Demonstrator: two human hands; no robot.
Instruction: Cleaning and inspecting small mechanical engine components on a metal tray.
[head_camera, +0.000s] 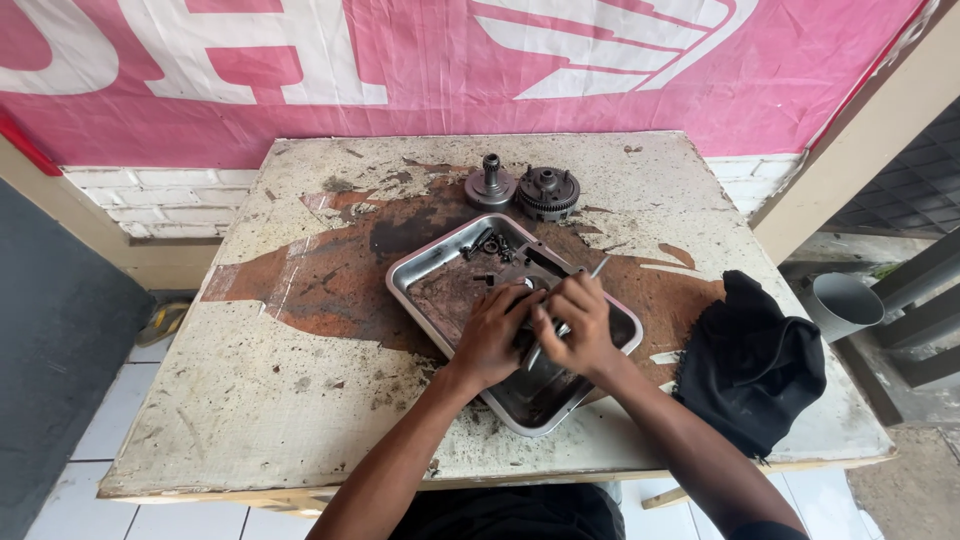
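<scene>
A dirty metal tray (430, 262) lies on the worn table (300, 380), holding several small dark bolts and parts (490, 245) at its far end. Both my hands work inside the tray. My left hand (492, 335) presses down on a dark metal part that it mostly hides. Close beside it, my right hand (577, 322) grips a thin metal tool (598, 268) whose tip sticks up and away from me; its lower end points down at the part between my hands.
Two round gear-like engine parts (490, 186) (547, 192) stand on the table beyond the tray. A black cloth (750, 365) lies at the right edge. A pink banner (480, 70) hangs behind the table. A grey pipe (845, 303) sits off to the right.
</scene>
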